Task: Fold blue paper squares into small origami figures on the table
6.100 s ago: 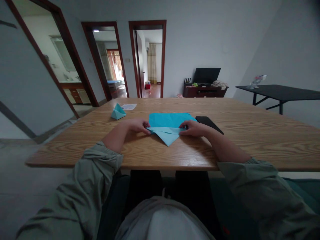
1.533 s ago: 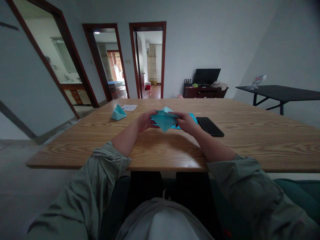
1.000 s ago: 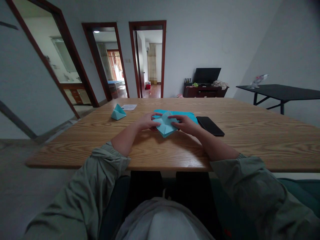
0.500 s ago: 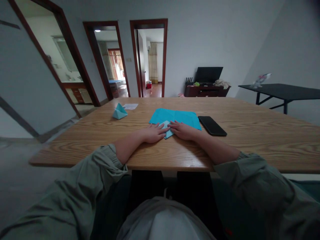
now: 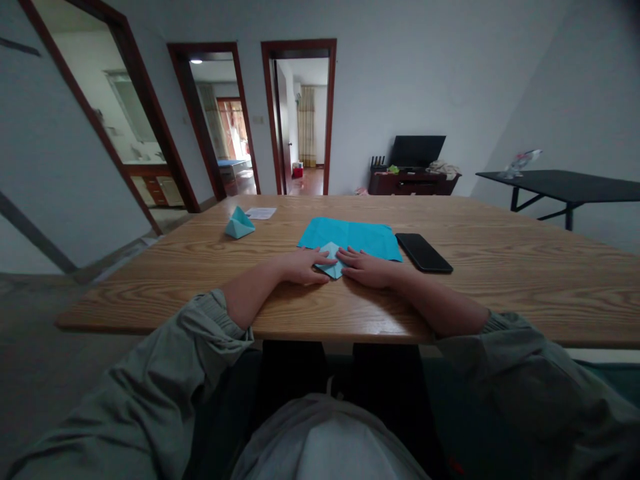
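On the wooden table [image 5: 500, 287], the left hand [image 5: 300, 267] and right hand [image 5: 366, 268] lie flat and open, pinching nothing, on folded blue paper [image 5: 331, 257].

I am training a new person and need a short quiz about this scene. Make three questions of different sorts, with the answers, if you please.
1. True or false: the black smartphone lies to the right of the flat blue paper sheet in this view.
2. Which thing do the left hand and the right hand both touch?
A. the folded light-blue paper
B. the black smartphone
C. the white paper slip
3. Fill in the missing word: the small blue origami shape stands on the ____ table.

Key: 1 true; 2 A; 3 wooden.
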Demonstrator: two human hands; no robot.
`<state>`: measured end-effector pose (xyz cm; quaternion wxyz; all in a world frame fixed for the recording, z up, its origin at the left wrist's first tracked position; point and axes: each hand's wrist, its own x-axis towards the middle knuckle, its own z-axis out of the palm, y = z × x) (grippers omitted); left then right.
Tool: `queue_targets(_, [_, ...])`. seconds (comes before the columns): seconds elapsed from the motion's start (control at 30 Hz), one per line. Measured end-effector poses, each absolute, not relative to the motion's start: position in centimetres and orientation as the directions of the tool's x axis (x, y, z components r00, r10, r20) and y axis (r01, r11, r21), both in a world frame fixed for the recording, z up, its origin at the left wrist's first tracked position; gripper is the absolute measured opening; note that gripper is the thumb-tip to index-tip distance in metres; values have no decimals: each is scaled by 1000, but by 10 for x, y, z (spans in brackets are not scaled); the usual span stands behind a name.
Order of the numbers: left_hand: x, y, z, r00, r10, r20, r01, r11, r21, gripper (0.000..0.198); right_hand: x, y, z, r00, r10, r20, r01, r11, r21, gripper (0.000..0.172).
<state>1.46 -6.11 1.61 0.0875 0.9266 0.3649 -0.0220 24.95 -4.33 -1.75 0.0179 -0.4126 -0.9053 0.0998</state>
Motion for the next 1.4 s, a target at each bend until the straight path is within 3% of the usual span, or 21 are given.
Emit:
queue_targets(0.3, [14,-54,8,797,592,119,564,-800,206,43,252,-50,-10,-643,766,12,735,621,-272,73])
queue_targets(0.5, [14,-54,13,764,600,237,579,-800,161,38,251,-51,-1,-657,711,252,679,703,-212,39])
queue_targets(0.63, [15,-56,16,701,670,246,649,-742,170,37,248,-54,2,-592,727,348,711,675,-199,30])
queue_targets(0.87, [12,-53,14,669,722,180,650,-685,329,32,247,-57,4,-599,742,302,718,664,-209,24])
queue_targets(1.07, [8,-49,13,737,657,161,619,-751,230,29,247,-59,4,-666,693,276,692,712,-119,31])
queue_targets(1.17, [7,-49,14,710,690,140,651,-719,243,30,245,-61,4,-642,722,258,727,680,-96,32])
queue_targets(1.4, [9,-45,13,554,798,237,721,-602,342,44,242,-55,2,-427,849,310,801,515,-305,34])
